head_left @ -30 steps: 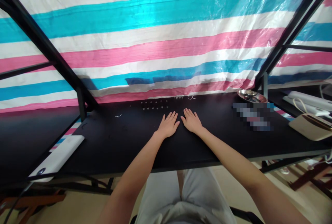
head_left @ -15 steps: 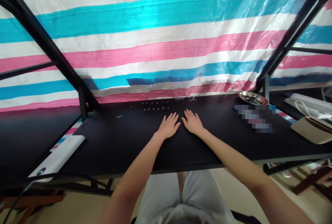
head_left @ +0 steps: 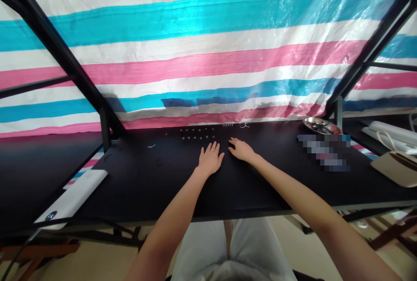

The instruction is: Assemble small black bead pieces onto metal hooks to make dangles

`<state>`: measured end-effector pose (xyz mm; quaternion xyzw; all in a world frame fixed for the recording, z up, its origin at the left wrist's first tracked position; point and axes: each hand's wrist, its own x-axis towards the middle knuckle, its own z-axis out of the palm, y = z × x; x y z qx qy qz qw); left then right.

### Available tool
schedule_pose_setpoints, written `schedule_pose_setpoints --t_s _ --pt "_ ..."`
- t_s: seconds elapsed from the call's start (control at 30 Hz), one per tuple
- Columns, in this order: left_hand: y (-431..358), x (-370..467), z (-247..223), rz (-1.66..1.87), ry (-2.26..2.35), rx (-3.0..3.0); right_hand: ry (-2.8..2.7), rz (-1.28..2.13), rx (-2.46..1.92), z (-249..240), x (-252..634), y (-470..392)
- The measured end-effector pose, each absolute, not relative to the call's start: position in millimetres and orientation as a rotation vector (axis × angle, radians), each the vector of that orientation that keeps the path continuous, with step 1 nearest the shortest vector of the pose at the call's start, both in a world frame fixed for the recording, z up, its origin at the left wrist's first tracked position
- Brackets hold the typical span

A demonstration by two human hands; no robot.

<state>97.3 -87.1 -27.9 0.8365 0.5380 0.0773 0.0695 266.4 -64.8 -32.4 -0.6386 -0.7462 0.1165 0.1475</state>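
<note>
My left hand (head_left: 210, 159) lies flat on the black table (head_left: 146, 185), fingers spread and nothing in it. To its right, my right hand (head_left: 241, 148) is palm down at the table, its fingers slightly bent and apart, holding nothing. Just beyond my left hand, several small round pieces (head_left: 200, 130) stand in two rows. A short row of small thin pieces (head_left: 227, 125) is near the back edge, beside some white curled bits (head_left: 244, 125).
At the left edge lies a white power bank-like device (head_left: 78, 190) with a cable. A round metal dish (head_left: 322, 125) sits at the back right, by a blurred-out item (head_left: 324, 153). Further right is a beige pouch (head_left: 395, 168). Black frame bars (head_left: 81, 81) slant up on both sides.
My right hand's fingers have bent a little and turned leftward. My left hand remains spread, slightly further left. The view has shifted slightly.
</note>
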Motion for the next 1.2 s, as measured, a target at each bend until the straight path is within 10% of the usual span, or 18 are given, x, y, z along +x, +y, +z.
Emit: schedule_pose_setpoints --t_s 1.2 --pt "-83.4 95.9 -16.7 0.852 1.674 2.101 -1.720 0.575 -1.339 -31.6 236.1 -55.4"
